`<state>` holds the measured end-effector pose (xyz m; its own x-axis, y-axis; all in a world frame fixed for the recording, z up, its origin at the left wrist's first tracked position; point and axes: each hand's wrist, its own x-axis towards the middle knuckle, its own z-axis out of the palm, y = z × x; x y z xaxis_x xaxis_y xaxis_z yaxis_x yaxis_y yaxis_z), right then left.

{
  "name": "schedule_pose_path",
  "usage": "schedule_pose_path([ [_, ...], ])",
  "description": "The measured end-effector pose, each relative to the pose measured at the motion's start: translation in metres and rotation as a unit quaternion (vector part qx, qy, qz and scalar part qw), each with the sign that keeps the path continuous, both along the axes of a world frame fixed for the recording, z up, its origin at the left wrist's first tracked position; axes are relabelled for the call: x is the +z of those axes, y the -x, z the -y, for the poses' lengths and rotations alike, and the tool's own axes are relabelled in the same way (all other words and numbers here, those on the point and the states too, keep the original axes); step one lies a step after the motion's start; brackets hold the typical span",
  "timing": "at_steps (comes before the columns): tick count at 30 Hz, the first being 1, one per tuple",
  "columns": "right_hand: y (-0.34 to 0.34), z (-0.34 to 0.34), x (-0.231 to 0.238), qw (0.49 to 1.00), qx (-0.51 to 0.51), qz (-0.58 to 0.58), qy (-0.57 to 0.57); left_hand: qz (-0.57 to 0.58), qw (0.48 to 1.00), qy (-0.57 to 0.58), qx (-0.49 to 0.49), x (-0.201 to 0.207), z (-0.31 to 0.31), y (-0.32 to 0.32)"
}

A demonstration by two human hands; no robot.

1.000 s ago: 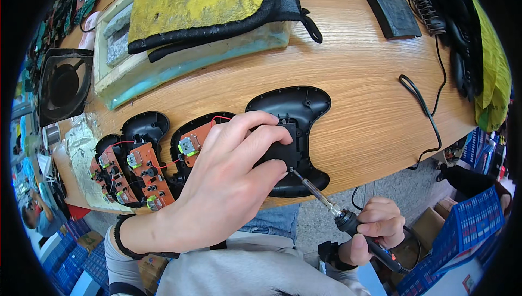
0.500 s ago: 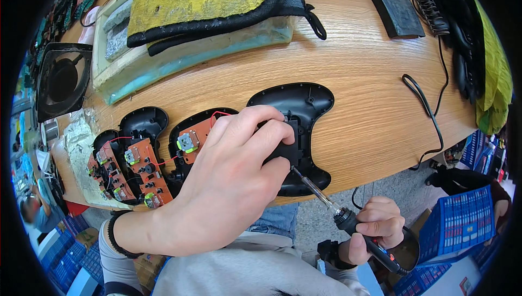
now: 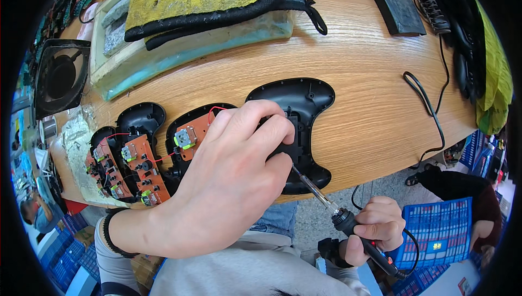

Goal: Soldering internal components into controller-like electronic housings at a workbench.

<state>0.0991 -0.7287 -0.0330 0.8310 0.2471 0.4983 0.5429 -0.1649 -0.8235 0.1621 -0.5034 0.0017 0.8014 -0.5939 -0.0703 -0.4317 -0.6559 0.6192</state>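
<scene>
My left hand (image 3: 225, 171) reaches over a black game controller shell (image 3: 304, 92) near the table's front edge. Its curled fingers grip a dark block (image 3: 290, 146) seated in the middle of the shell; the hand hides most of it. In my right hand (image 3: 378, 228) is a soldering iron (image 3: 345, 221), held by its black handle. The iron's tip points up and left, at the block's lower edge close to my left fingertips; whether it touches cannot be made out. Left of my hand lie more open shells with orange circuit boards (image 3: 142, 160), green-rimmed joystick modules and red wires.
A yellow and grey cloth (image 3: 201, 0) lies on a pale, worn box (image 3: 179, 59) at the back. A dark curved bar (image 3: 391, 2) and a black cable (image 3: 429, 111) are on the right. Beyond the table's right edge, a person (image 3: 478, 198) is beside a blue tray (image 3: 435, 231).
Both my hands and the iron stay nearly in place, with only a slight shift of the view. At the lower right, the person's blue tray has tilted and moved left.
</scene>
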Motion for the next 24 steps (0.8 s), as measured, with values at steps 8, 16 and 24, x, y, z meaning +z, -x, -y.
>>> schedule_pose_path([
  [8,-0.001,0.003,0.002,1.000,0.016,-0.001,0.008,0.007,1.000,-0.012,-0.009,0.001,0.001,-0.001],
  [16,-0.002,0.003,-0.002,0.999,0.020,0.023,0.011,0.019,0.999,-0.030,-0.012,0.002,0.003,0.001],
  [24,0.004,0.008,-0.010,0.980,-0.164,0.033,-0.106,0.017,0.999,-0.043,-0.012,0.004,0.005,0.000],
])
